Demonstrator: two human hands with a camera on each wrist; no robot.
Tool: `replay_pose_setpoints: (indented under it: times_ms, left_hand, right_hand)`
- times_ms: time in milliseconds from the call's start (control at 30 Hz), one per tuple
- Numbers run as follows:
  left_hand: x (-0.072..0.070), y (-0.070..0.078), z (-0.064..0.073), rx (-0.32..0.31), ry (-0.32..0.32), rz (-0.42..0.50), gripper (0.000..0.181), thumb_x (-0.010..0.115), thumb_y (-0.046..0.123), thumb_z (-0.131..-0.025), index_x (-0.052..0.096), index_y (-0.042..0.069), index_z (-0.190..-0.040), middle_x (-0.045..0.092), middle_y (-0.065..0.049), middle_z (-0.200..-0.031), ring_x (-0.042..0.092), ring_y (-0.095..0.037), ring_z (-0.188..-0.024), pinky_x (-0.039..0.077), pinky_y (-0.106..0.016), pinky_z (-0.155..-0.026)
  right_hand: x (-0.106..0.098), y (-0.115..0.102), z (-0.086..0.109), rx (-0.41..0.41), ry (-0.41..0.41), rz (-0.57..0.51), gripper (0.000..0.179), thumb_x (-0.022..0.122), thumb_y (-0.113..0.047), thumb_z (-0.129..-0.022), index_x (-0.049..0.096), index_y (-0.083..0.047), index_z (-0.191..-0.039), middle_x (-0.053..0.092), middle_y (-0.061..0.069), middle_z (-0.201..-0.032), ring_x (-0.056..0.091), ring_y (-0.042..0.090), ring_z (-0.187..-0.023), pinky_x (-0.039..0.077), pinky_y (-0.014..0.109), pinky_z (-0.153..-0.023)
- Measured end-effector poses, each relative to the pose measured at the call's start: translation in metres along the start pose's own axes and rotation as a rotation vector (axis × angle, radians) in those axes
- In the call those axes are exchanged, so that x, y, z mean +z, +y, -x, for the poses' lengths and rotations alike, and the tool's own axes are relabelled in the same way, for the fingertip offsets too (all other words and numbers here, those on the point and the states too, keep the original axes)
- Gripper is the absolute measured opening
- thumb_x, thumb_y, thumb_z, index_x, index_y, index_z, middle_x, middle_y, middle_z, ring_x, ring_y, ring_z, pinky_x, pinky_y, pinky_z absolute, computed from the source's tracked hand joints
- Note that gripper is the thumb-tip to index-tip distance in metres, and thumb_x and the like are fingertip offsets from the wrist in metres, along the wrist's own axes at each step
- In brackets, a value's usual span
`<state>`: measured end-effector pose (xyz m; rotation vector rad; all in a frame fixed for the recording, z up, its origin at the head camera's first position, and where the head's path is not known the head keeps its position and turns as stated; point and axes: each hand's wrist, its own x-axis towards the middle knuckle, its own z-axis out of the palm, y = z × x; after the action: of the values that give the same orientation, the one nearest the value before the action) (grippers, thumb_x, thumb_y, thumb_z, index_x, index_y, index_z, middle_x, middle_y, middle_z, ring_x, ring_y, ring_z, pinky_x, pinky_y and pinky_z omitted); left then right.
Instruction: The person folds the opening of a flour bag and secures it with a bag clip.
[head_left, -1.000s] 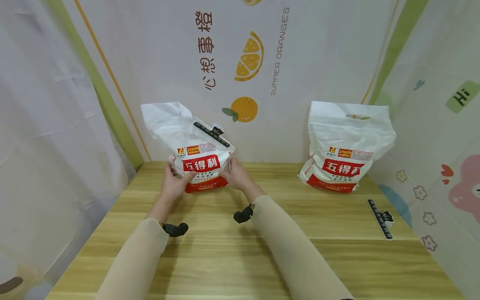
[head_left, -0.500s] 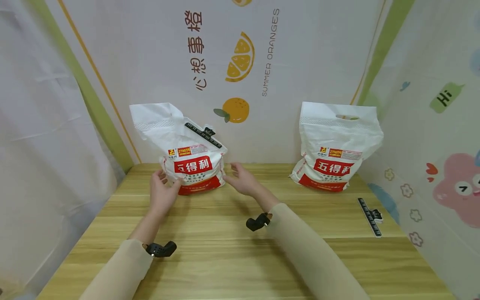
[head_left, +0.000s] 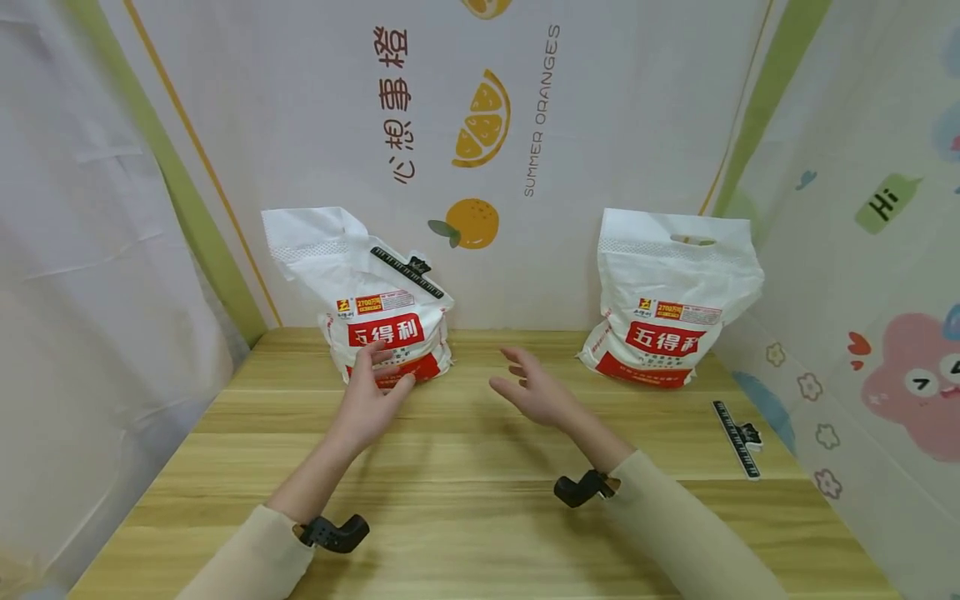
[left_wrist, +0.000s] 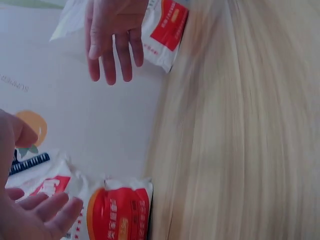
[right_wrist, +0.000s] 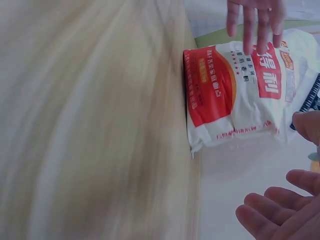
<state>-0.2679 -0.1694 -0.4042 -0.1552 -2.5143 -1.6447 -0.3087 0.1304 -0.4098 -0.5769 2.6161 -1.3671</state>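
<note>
A white and red bag [head_left: 341, 267] with Chinese lettering stands at the back left of the table, its folded top leaning left. A clip [head_left: 405, 271] with a piano-key pattern grips its slanted upper right edge. My left hand [head_left: 372, 400] is in front of this bag and hides part of its lower front; its fingers are loosely spread and hold nothing. To the right of the bag, my right hand [head_left: 536, 392] hovers over the table, fingers relaxed, holding nothing. In the right wrist view the bag [right_wrist: 212, 85] shows beyond both hands.
A similar bag [head_left: 667, 275], with a handle hole at its top, stands upright at the back right. Another piano-key clip [head_left: 738, 442] lies on the wooden table [head_left: 480, 517] near its right edge. Printed curtains [head_left: 570, 275] hang behind and at the sides.
Both hands have let go of the left bag. The right hand has drawn away to the right; the left hand has come off the bag's left side to its front. The bag stays standing.
</note>
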Motion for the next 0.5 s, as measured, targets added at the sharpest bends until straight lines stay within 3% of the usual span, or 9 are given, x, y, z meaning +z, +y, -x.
replay_pose_setpoints:
  times_ms: [267,500]
  left_hand:
    - [0.025,0.012,0.01,0.178,-0.224,0.018,0.069,0.071,0.017,-0.106,0.036,0.006,-0.164,0.048,-0.019,-0.164,0.055,-0.042,-0.148,0.057,-0.056,-0.112]
    - [0.044,0.027,0.016,0.241,-0.321,0.009,0.064,0.072,0.02,-0.106,0.042,0.009,-0.161,0.053,-0.015,-0.162,0.058,-0.039,-0.146,0.058,-0.055,-0.111]
  right_hand:
    - [-0.028,0.017,0.037,-0.044,0.028,0.005,0.069,0.065,-0.034,-0.112,0.038,-0.002,-0.167,0.039,0.027,-0.173,0.043,0.051,-0.157,0.039,0.066,-0.127]
    - [-0.054,0.026,0.066,-0.021,0.072,0.04,0.068,0.066,-0.037,-0.111,0.041,-0.004,-0.165,0.043,0.026,-0.17,0.047,0.051,-0.155,0.042,0.067,-0.124]
